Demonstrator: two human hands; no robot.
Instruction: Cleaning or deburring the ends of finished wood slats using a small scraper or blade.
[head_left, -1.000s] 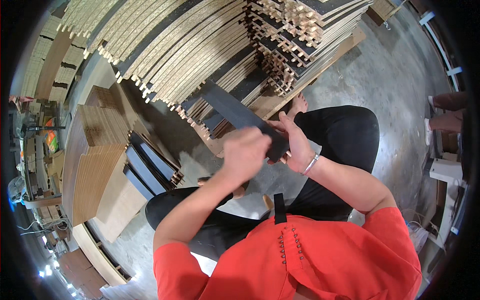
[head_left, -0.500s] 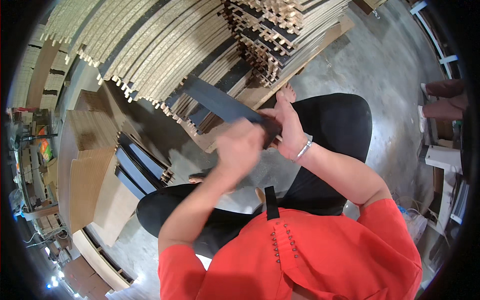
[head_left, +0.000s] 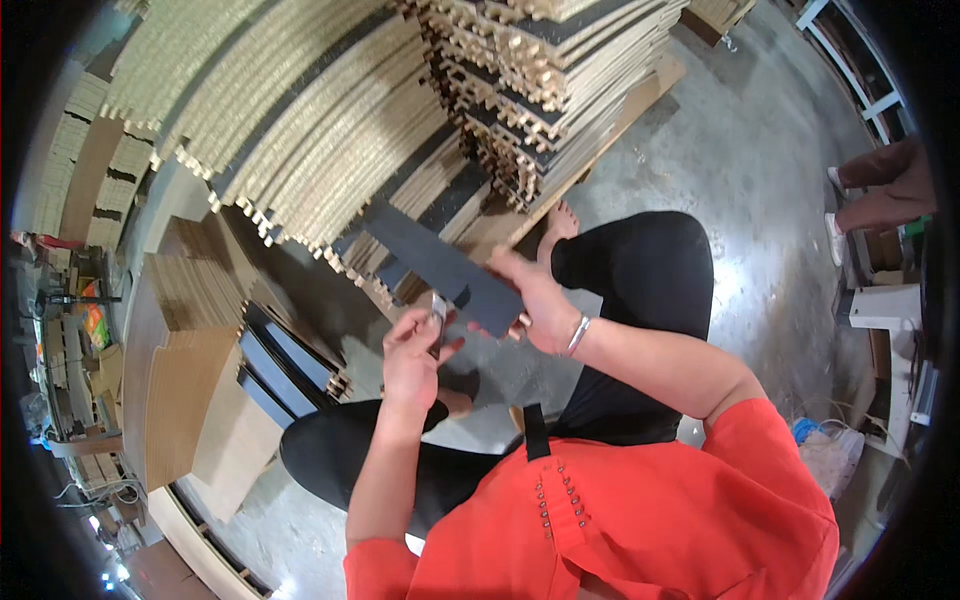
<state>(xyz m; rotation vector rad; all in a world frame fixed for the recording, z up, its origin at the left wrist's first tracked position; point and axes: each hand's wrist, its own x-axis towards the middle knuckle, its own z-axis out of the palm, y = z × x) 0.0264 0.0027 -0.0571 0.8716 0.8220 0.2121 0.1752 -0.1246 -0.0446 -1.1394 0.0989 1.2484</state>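
Note:
A long dark grey board (head_left: 440, 258) slants from the stacked boards toward me. My right hand (head_left: 542, 308) grips its near end from the right side, thumb on top and fingertips showing at the end edge. To the left of the board, my left hand (head_left: 410, 352) pinches a small silvery tool (head_left: 438, 314) between thumb and fingers; its exact kind is too small to make out. A small black patch lies on the board close to the tool. The board's far end rests against the stack.
Tall stacks of pale-edged boards with wooden dowels (head_left: 300, 130) stand in front on a wooden base. Curved brown panels (head_left: 170, 375) and several dark dowelled pieces (head_left: 285, 365) stand at left. Another person's legs (head_left: 880, 190) show at far right, above a white frame (head_left: 885, 308).
My left hand has drawn back off the board, down and left, and the silvery tool now shows in it. My right hand and the board's near end have shifted down and left.

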